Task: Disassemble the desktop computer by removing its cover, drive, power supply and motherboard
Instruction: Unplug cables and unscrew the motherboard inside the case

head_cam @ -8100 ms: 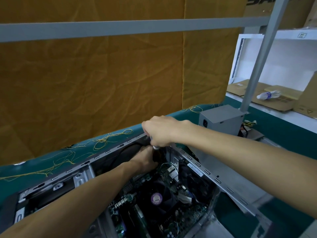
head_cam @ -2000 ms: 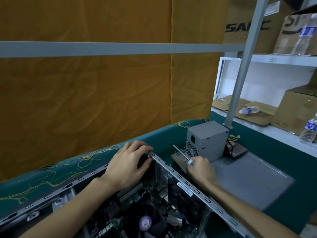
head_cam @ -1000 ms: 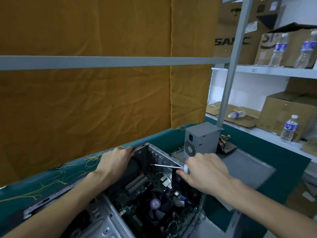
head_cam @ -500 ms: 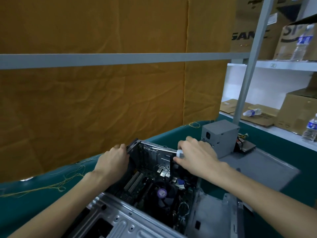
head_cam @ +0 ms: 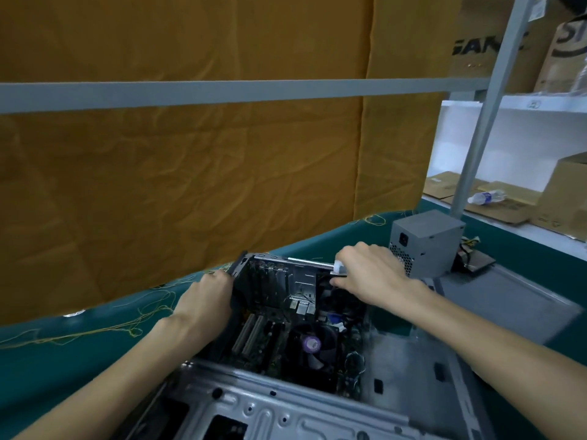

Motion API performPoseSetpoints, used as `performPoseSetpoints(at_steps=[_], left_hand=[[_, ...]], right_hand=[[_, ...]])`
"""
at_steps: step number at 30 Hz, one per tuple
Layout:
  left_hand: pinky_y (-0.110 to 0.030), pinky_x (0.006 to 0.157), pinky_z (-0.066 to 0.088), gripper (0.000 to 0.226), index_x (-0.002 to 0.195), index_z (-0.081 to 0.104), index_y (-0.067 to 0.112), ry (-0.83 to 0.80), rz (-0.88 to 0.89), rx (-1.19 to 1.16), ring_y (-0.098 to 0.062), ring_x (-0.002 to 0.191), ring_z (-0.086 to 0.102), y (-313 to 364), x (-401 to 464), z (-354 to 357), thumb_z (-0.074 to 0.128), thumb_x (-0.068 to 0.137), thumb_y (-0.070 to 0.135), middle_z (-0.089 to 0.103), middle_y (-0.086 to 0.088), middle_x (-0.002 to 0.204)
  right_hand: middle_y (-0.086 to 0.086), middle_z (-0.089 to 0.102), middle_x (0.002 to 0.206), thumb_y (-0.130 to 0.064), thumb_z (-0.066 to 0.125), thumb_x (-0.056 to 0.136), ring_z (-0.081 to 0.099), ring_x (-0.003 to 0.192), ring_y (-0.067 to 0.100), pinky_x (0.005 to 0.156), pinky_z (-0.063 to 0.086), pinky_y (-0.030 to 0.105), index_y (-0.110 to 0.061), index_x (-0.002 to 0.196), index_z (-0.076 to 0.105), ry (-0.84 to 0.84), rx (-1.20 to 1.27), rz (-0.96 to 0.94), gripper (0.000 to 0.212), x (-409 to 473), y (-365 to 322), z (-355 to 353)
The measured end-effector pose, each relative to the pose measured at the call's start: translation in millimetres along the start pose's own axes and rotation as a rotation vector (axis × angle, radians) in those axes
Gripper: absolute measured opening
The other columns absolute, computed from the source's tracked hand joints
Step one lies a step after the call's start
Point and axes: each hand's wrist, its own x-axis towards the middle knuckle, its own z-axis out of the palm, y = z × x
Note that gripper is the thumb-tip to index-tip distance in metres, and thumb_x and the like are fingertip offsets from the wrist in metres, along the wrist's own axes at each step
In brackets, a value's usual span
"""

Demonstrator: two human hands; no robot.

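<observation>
**Both hands on the open computer case, screwdriver in the right**

I see the open grey metal computer case [head_cam: 397, 357] lying on the green cloth-covered table [head_cam: 47, 360], cover off, and I place everything else from it. Inside the case, the green motherboard [head_cam: 257, 341] sits on the floor of the chassis, with a black round cooling fan bearing a purple centre label [head_cam: 313, 344] near its middle.

My left hand [head_cam: 205, 304] is at the case's far left corner, fingers curled round the black edge of the rear panel there. My right hand [head_cam: 370, 276] is over the case's far wall, fingers closed round the white handle of a slim screwdriver with a silver shaft [head_cam: 309, 262]; the shaft lies along the top of that far wall, pointing left. Whether the tip touches a screw I cannot tell.

Behind the case to the right, the grey box-shaped power supply [head_cam: 427, 241] stands apart from it, its yellow and black wires trailing off its right side. It rests on the flat grey metal cover panel [head_cam: 508, 300], which lies just right of the case.
</observation>
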Motion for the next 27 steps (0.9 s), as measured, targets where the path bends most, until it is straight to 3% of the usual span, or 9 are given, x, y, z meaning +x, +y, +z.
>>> performPoseSetpoints(at_steps=[3, 5, 8, 10, 13, 15, 17, 21, 27], left_hand=[[-0.038, 0.072, 0.044, 0.013, 0.105, 0.043, 0.013, 0.154, 0.081, 0.082, -0.034, 0.105, 0.061, 18, -14, -5, 0.049, 0.095, 0.006, 0.055, -0.009, 0.112], [-0.042, 0.085, 0.051, 0.018, 0.115, 0.052, 0.014, 0.227, 0.232, 0.008, -0.030, 0.109, 0.057, 33, -9, -1, 0.049, 0.097, 0.013, 0.053, -0.006, 0.116], [-0.045, 0.096, 0.049, 0.024, 0.118, 0.061, 0.010, -0.125, 0.334, -0.213, -0.033, 0.114, 0.059, 48, 6, 10, 0.044, 0.101, 0.014, 0.056, -0.011, 0.122], [-0.045, 0.102, 0.046, 0.031, 0.128, 0.057, 0.005, -0.322, 0.326, -0.224, -0.036, 0.123, 0.056, 53, 13, 18, 0.041, 0.102, 0.011, 0.055, -0.017, 0.132], [-0.033, 0.096, 0.047, 0.031, 0.122, 0.061, 0.009, -0.389, 0.339, -0.299, -0.030, 0.119, 0.060, 53, 16, 28, 0.040, 0.099, 0.006, 0.066, -0.013, 0.126], [-0.030, 0.088, 0.047, 0.030, 0.111, 0.066, 0.012, -0.397, 0.349, -0.317, -0.028, 0.112, 0.063, 49, 16, 30, 0.040, 0.097, 0.007, 0.070, -0.009, 0.114], [-0.031, 0.100, 0.047, 0.043, 0.127, 0.067, 0.022, -0.448, 0.366, -0.317, -0.020, 0.120, 0.061, 43, 13, 31, 0.039, 0.098, 0.007, 0.069, -0.003, 0.126], [-0.029, 0.118, 0.031, 0.058, 0.152, 0.043, 0.031, -0.533, 0.416, -0.296, -0.013, 0.144, 0.039, 36, 10, 31, 0.036, 0.100, 0.005, 0.045, 0.002, 0.157], [-0.030, 0.116, 0.031, 0.045, 0.151, 0.041, 0.029, -0.604, 0.380, -0.197, -0.023, 0.143, 0.041, 44, 11, 39, 0.033, 0.107, 0.021, 0.043, -0.004, 0.158]], right_hand=[[0.000, 0.057, 0.105, -0.047, 0.080, 0.083, 0.062, 0.089, 0.025, 0.066, 0.042, 0.035, -0.020, 0.104, 0.061, -0.096, 0.183, 0.095, 0.039, 4, -3, -4], [-0.003, 0.048, 0.105, -0.043, 0.080, 0.081, 0.056, 0.087, 0.017, 0.064, 0.041, 0.033, -0.024, 0.109, 0.049, -0.165, 0.366, 0.176, 0.046, 4, -3, -6], [-0.002, 0.047, 0.102, -0.027, 0.073, 0.085, 0.053, 0.081, 0.011, 0.057, 0.037, 0.028, -0.026, 0.099, 0.042, -0.140, 0.537, 0.201, 0.034, 5, -6, -7], [0.000, 0.058, 0.099, -0.023, 0.074, 0.085, 0.062, 0.076, 0.012, 0.057, 0.046, 0.030, -0.027, 0.097, 0.045, -0.107, 0.675, 0.192, 0.031, 6, -11, -9], [0.002, 0.072, 0.090, -0.025, 0.075, 0.089, 0.069, 0.058, 0.015, 0.047, 0.052, 0.031, -0.021, 0.101, 0.058, -0.102, 0.975, 0.184, 0.021, 9, -19, -9], [-0.006, 0.072, 0.073, -0.036, 0.072, 0.091, 0.063, 0.047, 0.009, 0.042, 0.045, 0.025, -0.024, 0.100, 0.067, -0.101, 0.949, 0.135, 0.015, 12, -21, -8], [-0.014, 0.067, 0.061, -0.047, 0.072, 0.088, 0.059, 0.045, 0.003, 0.048, 0.046, 0.025, -0.029, 0.093, 0.073, -0.119, 0.843, 0.095, 0.018, 14, -22, -10], [-0.011, 0.070, 0.083, -0.054, 0.078, 0.079, 0.065, 0.073, 0.005, 0.066, 0.053, 0.032, -0.031, 0.087, 0.071, -0.137, 0.669, 0.058, 0.025, 17, -22, -16], [-0.015, 0.064, 0.076, -0.053, 0.088, 0.066, 0.059, 0.067, 0.002, 0.054, 0.039, 0.023, -0.030, 0.075, 0.067, -0.126, 0.540, 0.026, 0.032, 17, -23, -25]])
